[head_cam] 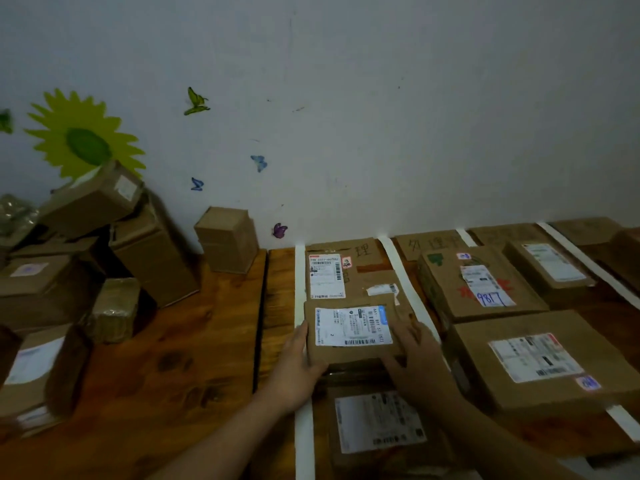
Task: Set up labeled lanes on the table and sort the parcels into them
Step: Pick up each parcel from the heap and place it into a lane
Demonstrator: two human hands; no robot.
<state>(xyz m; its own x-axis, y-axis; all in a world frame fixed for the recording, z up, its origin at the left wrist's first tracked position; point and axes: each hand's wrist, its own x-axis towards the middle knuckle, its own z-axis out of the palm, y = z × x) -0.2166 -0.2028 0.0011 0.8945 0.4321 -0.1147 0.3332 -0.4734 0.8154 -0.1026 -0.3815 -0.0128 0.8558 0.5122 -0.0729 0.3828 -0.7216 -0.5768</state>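
The small parcel (353,332) sits in the leftmost lane, between two white tape strips (300,289), its long axis running left to right across the lane. Both hands flank it. The left hand (298,362) lies along its left side with the thumb hooked round the near edge, and the right hand (412,355) curls over the near right corner. It probably only needs squaring up or lowering between the far parcel (329,277) and the near one (377,422). Something dark lies under its near edge, but I cannot tell what. The cardboard lane sign (363,250) is partly covered and the printed labels are too dim to read. Unsorted boxes (152,258) wait at far left.
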